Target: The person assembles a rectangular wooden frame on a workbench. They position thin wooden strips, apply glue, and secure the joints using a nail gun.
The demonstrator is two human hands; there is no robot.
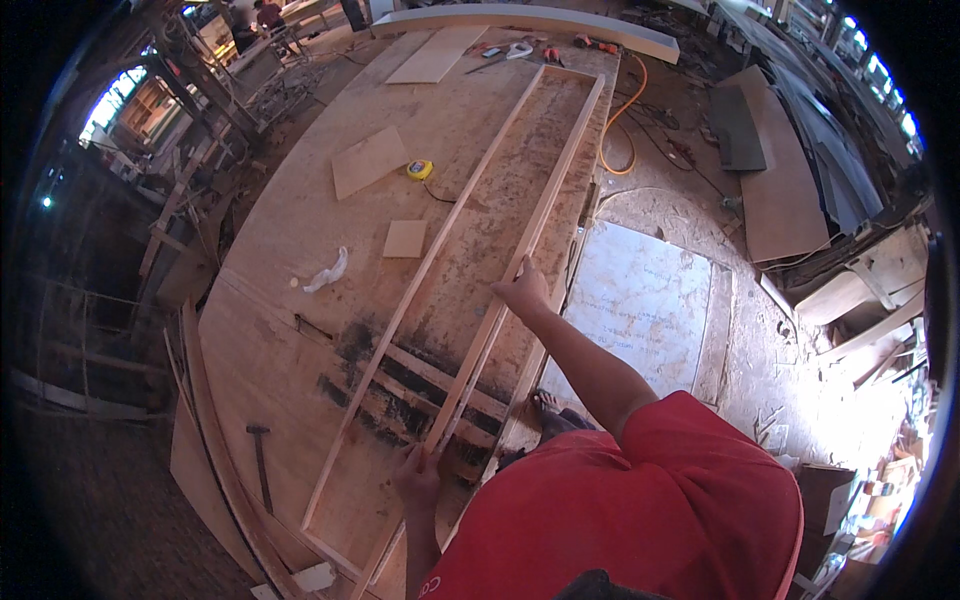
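Note:
A long, narrow wooden frame (pixel 425 270) lies lengthwise on the worn plywood worktop (pixel 290 240). Along its right rail runs a pale wooden strip (pixel 467 383), lying close against the rail; whether the two are joined I cannot tell. My right hand (pixel 524 290) reaches out and grips the strip around its middle, fingers closed over it. Nearer my body, my left hand (pixel 416 474) is closed on the strip's near part, with its fingers partly hidden. Dark stains and slots in the worktop show between the rails.
Left of the frame lie a hammer (pixel 260 468), crumpled white plastic (pixel 329 270), a yellow tape measure (pixel 420 170) and board pieces (pixel 405 239). At the far end are a red power tool (pixel 597 44) and a long board (pixel 530 18). An orange hose (pixel 634 130) loops down the right edge.

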